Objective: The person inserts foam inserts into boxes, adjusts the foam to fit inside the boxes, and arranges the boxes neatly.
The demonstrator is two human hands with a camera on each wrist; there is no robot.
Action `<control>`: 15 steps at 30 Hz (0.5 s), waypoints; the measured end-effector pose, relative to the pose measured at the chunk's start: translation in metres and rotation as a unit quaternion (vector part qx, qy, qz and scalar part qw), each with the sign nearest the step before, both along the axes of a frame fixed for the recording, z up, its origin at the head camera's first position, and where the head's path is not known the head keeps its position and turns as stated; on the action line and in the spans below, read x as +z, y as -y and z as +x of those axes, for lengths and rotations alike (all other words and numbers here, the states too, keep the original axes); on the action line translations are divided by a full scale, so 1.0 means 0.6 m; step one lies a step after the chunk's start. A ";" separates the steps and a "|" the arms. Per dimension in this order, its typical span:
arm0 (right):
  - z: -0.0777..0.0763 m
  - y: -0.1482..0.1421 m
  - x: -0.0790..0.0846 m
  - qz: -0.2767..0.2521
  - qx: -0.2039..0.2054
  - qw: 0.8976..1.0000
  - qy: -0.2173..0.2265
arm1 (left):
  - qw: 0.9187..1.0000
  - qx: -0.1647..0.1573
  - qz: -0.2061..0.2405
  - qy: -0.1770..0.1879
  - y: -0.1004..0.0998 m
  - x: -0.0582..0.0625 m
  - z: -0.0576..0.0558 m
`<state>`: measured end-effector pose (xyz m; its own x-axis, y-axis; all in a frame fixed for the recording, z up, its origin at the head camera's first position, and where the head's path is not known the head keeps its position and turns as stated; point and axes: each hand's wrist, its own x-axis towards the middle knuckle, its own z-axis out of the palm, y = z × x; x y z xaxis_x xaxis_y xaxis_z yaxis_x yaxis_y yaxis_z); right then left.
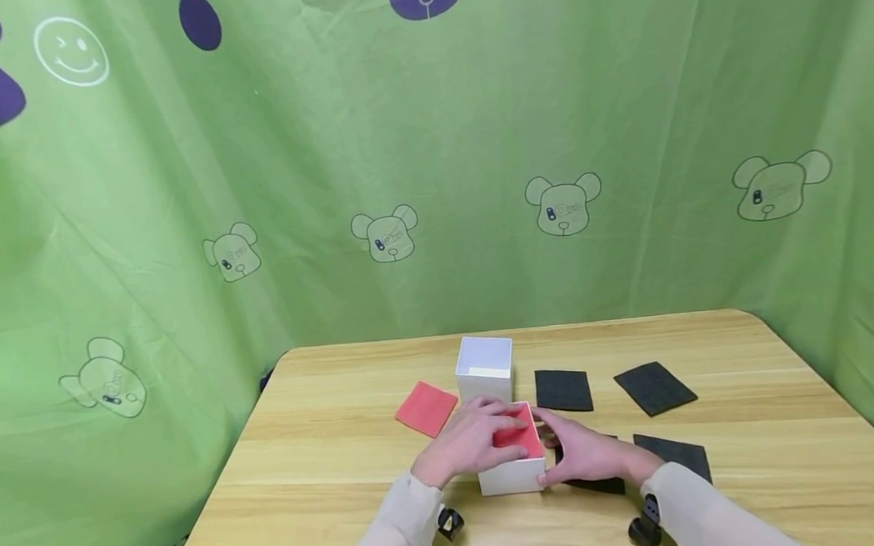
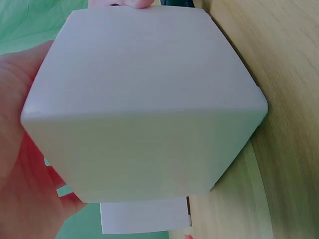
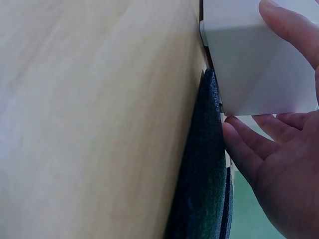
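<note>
Right grip on the white box, left fingers over its red lining

Right grip (image 1: 579, 446) is partly spread and has hold of the front box (image 1: 513, 478), thumb at the near right corner and fingers against the far end of the same side. Left grip (image 1: 471, 439) is loosely open, its fingers spread and reaching over the left rim into the opening; whether they press on the red lining (image 1: 526, 441) inside cannot be told. The front box stands upright near the middle of the tabletop (image 1: 327, 447), its open top facing up.

Just behind it stands a second white box, the rear box (image 1: 486, 385). To the left of the two boxes a loose red square (image 1: 426, 409) lies flat and turned at an angle. On the right lie four black squares: one (image 1: 563, 390) beside the rear box, one (image 1: 655, 388) farther right, one (image 1: 672, 456) nearer the right forearm, and one (image 1: 604, 487) partly hidden beneath the right hand.

Both forearms wear pale sleeves (image 1: 401, 521), with a small black device (image 1: 450, 523) at the left wrist and another (image 1: 644, 534) at the right. Behind the tabletop hangs a green curtain (image 1: 473, 120) printed with bear heads.
</note>
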<state>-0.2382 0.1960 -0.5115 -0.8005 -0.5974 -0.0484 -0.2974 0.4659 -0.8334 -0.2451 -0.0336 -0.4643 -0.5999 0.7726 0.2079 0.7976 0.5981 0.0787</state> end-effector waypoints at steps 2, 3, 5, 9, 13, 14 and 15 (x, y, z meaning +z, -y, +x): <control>0.000 0.000 0.000 0.000 0.001 1.000 0.000 | 1.000 0.000 0.003 0.002 0.000 -0.002 0.000; 0.000 0.000 0.001 -0.001 0.002 1.000 0.000 | 1.000 0.000 0.006 0.002 0.001 -0.003 0.000; 0.001 0.000 0.001 -0.001 0.002 1.000 0.000 | 1.000 0.000 0.012 0.003 0.001 -0.004 0.000; 0.001 0.001 0.000 -0.003 0.004 1.000 -0.003 | 1.000 0.005 0.022 0.002 -0.002 -0.006 -0.001; 0.001 0.001 0.000 -0.004 0.002 1.000 -0.003 | 1.000 0.011 0.027 0.002 -0.008 -0.005 -0.002; 0.001 0.001 0.000 -0.005 0.003 1.000 -0.003 | 1.000 0.012 0.028 0.003 -0.009 -0.004 -0.002; 0.001 0.001 -0.001 -0.003 0.001 1.000 -0.002 | 1.000 0.012 0.027 0.002 -0.010 -0.003 -0.003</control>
